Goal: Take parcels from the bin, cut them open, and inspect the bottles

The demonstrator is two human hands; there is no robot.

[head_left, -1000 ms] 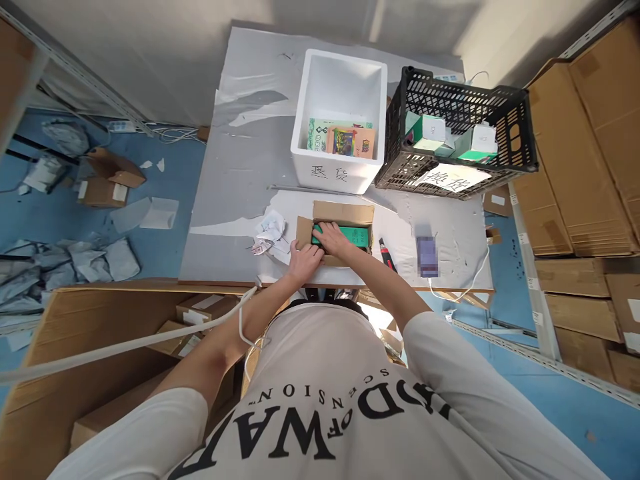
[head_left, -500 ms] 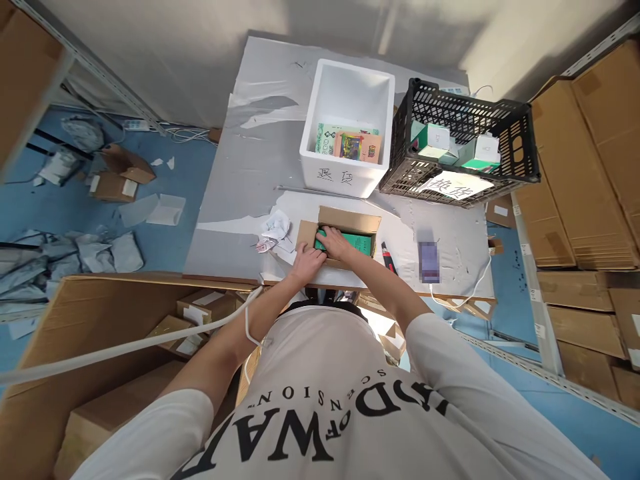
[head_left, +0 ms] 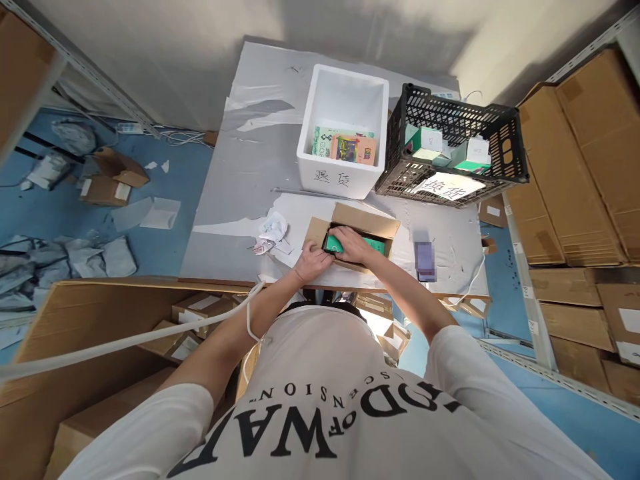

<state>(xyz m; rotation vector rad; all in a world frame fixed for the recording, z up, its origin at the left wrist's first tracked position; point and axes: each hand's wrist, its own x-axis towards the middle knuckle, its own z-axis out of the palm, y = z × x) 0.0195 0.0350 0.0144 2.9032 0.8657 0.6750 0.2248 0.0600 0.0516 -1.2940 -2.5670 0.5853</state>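
Note:
A small open cardboard box [head_left: 367, 219] sits at the table's front edge, its flaps folded out. My left hand [head_left: 314, 263] grips the box at its left front corner, with the thumb by the left flap. My right hand [head_left: 351, 245] reaches into the box with fingers curled over a green box [head_left: 334, 244]. More green shows to the right of that hand, inside the cardboard. My fingers hide part of the green surface, and its underside is out of sight.
Crumpled paper [head_left: 273, 227] lies left of the box. Behind stand a white foam bin [head_left: 340, 179] with packets and a black crate [head_left: 453, 190] with green-white boxes. A blurred phone [head_left: 425, 261] lies right. A white cable [head_left: 150, 335] crosses my left arm.
The cardboard box has shifted right and turned a little, both hands moving with it. The red and black utility knife beside it is no longer visible. More of the green box's left end shows.

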